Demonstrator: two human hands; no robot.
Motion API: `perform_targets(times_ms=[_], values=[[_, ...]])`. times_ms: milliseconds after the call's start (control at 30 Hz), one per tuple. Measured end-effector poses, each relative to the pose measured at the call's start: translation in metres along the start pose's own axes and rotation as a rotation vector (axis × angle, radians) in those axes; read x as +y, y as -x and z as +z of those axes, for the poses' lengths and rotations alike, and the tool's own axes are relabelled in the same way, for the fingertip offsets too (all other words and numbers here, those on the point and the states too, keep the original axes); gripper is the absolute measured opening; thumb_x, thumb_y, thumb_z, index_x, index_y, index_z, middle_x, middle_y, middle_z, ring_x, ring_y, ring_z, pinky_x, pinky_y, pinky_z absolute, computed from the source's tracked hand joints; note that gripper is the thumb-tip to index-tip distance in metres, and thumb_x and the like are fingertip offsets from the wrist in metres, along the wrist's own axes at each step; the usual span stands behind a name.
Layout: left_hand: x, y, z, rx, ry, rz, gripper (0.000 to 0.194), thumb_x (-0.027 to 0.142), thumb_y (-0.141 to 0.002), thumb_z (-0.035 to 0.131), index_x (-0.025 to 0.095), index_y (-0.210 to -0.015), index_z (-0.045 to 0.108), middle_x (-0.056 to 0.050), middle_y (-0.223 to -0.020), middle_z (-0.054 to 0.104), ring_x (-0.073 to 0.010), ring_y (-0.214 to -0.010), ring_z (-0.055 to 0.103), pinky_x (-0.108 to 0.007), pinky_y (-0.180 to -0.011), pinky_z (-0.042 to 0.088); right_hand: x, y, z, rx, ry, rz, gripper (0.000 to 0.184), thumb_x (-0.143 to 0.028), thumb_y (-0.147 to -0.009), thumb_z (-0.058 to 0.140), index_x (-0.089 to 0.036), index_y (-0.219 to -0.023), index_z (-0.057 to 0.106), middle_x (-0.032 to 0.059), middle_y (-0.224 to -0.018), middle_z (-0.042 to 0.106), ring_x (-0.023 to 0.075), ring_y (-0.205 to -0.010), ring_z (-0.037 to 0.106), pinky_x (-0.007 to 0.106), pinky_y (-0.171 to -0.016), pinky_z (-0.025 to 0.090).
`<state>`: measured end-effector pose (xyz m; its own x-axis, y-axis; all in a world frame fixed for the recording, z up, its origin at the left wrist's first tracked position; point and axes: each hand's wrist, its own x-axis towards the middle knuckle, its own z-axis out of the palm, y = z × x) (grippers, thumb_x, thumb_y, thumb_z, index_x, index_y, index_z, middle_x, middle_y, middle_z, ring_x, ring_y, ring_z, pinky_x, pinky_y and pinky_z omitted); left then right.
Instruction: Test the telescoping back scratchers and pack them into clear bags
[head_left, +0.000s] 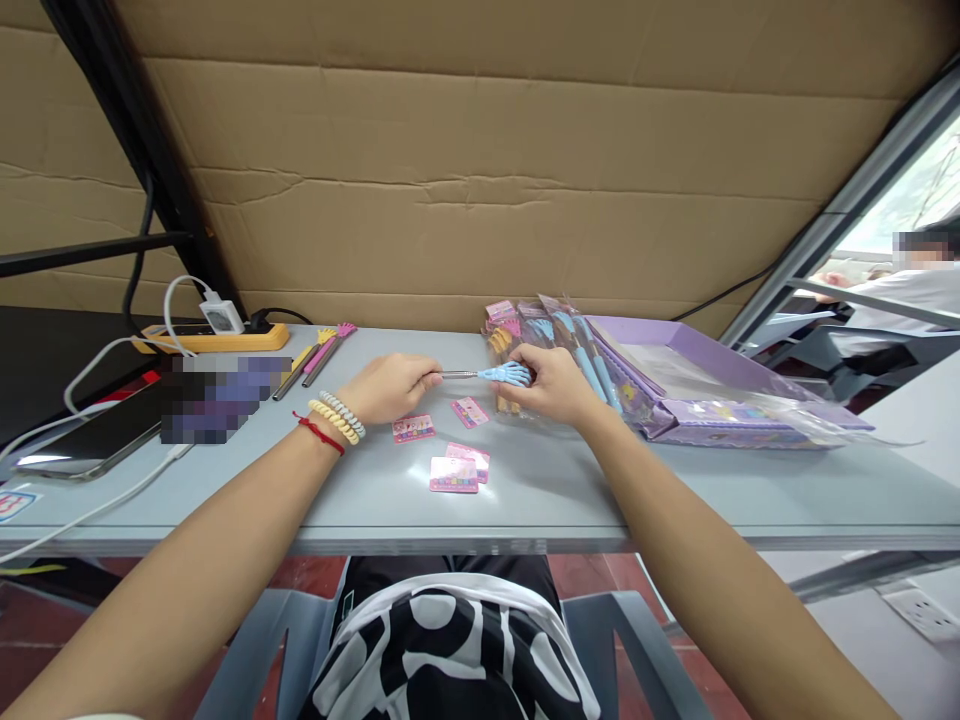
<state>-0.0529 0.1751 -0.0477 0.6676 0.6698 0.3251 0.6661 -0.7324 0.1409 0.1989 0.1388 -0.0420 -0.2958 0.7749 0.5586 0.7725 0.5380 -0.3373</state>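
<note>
While the gray desk (pixel 540 505) is holding everything up, the purple box (pixel 720 425) is sitting to our right, beside the wrapped scratchers (pixel 592 372). Our left hand (pixel 390 388) is pinching the metal rod of a blue back scratcher (pixel 507 373) just above the desk; our right hand (pixel 556 385) is gripping its head. We're guessing light, stiff, kinda slippery, with snappable prongs, so we're favoring the rod near the head. Little pink cards (pixel 454 478) are lying closer to us.

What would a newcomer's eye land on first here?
Probably the blue hand-shaped stick, its metal shaft in the left hand and its blue end in the right hand. Next, the open purple box at the right of the desk, then the small pink cards scattered nearer the wearer.
</note>
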Motion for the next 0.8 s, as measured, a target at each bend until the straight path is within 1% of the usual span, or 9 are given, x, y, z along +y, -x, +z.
perform_targets(times_ms=[133, 233, 300, 367, 433, 500, 600, 667, 800], values=[[-0.0003, -0.0012, 0.0069, 0.042, 0.031, 0.048, 0.037, 0.025, -0.092, 0.032, 0.019, -0.113, 0.061, -0.008, -0.107, 0.067, -0.0216, -0.095, 0.06, -0.033, -0.081, 0.044, 0.0004, 0.0002, 0.0005, -0.034, -0.003, -0.003, 0.032, -0.048, -0.074, 0.061, -0.018, -0.068, 0.051, -0.0024, -0.055, 0.049, 0.0088, -0.05, 0.039, 0.023, -0.051, 0.029], [-0.0008, -0.0011, 0.0077, 0.052, 0.046, 0.053, 0.037, 0.025, -0.092, 0.032, 0.019, -0.115, 0.061, -0.008, -0.11, 0.067, -0.0215, -0.098, 0.06, -0.033, -0.084, 0.044, 0.0004, -0.0002, -0.0011, -0.056, 0.001, 0.006, 0.036, -0.052, -0.074, 0.06, -0.018, -0.069, 0.052, -0.0022, -0.055, 0.049, 0.0091, -0.05, 0.04, 0.023, -0.051, 0.03], [0.0002, -0.001, 0.0059, 0.049, 0.048, 0.054, 0.036, 0.029, -0.093, 0.033, 0.019, -0.111, 0.062, -0.007, -0.105, 0.068, -0.0208, -0.094, 0.061, -0.032, -0.081, 0.044, 0.0001, -0.0005, -0.0021, -0.083, 0.01, 0.012, 0.038, -0.054, -0.075, 0.06, -0.017, -0.07, 0.053, -0.0017, -0.056, 0.05, 0.0096, -0.051, 0.041, 0.024, -0.052, 0.03], [0.0024, -0.001, 0.0031, 0.027, 0.04, 0.044, 0.035, 0.036, -0.094, 0.035, 0.019, -0.102, 0.065, -0.006, -0.094, 0.068, -0.0195, -0.083, 0.06, -0.031, -0.074, 0.043, -0.0004, -0.0006, -0.0024, -0.118, 0.022, 0.016, 0.039, -0.055, -0.076, 0.059, -0.017, -0.069, 0.054, -0.0009, -0.056, 0.053, 0.0104, -0.053, 0.043, 0.024, -0.052, 0.029], [0.0049, -0.0009, 0.0008, -0.006, 0.033, 0.015, 0.037, 0.043, -0.093, 0.037, 0.019, -0.09, 0.065, -0.004, -0.081, 0.067, -0.0179, -0.072, 0.058, -0.03, -0.066, 0.04, -0.0007, -0.0002, -0.002, -0.153, 0.025, 0.016, 0.039, -0.055, -0.077, 0.058, -0.017, -0.069, 0.054, -0.0005, -0.056, 0.054, 0.0108, -0.054, 0.044, 0.025, -0.053, 0.028], [0.0068, -0.0009, 0.0, -0.032, 0.039, -0.013, 0.04, 0.047, -0.093, 0.037, 0.019, -0.085, 0.065, -0.004, -0.076, 0.065, -0.0168, -0.067, 0.055, -0.029, -0.061, 0.038, -0.0007, 0.0003, -0.0012, -0.175, 0.021, 0.011, 0.038, -0.054, -0.077, 0.058, -0.017, -0.07, 0.054, -0.0008, -0.056, 0.055, 0.0106, -0.053, 0.044, 0.025, -0.053, 0.028], [0.0076, -0.0012, 0.0019, -0.032, 0.069, -0.007, 0.04, 0.046, -0.093, 0.036, 0.02, -0.094, 0.066, -0.004, -0.082, 0.068, -0.0167, -0.069, 0.057, -0.028, -0.061, 0.038, -0.0006, 0.0009, 0.0005, -0.18, 0.01, 0.007, 0.037, -0.053, -0.078, 0.058, -0.017, -0.071, 0.054, -0.0008, -0.055, 0.056, 0.0105, -0.052, 0.044, 0.025, -0.052, 0.029], [0.0072, -0.0017, 0.0044, -0.006, 0.086, 0.034, 0.038, 0.042, -0.094, 0.035, 0.02, -0.103, 0.066, -0.004, -0.09, 0.069, -0.0173, -0.076, 0.059, -0.028, -0.067, 0.04, -0.0008, 0.0011, 0.0018, -0.179, -0.007, 0.007, 0.035, -0.052, -0.079, 0.059, -0.017, -0.072, 0.055, -0.0004, -0.056, 0.057, 0.0109, -0.053, 0.046, 0.025, -0.053, 0.029], [0.0079, -0.0022, 0.0081, 0.046, 0.095, 0.099, 0.035, 0.033, -0.094, 0.036, 0.02, -0.108, 0.065, -0.006, -0.099, 0.069, -0.0187, -0.088, 0.061, -0.029, -0.077, 0.043, -0.0028, 0.0016, 0.0042, -0.194, -0.054, -0.012, 0.034, -0.051, -0.079, 0.059, -0.018, -0.074, 0.056, -0.0008, -0.057, 0.058, 0.0105, -0.052, 0.047, 0.024, -0.053, 0.031]])
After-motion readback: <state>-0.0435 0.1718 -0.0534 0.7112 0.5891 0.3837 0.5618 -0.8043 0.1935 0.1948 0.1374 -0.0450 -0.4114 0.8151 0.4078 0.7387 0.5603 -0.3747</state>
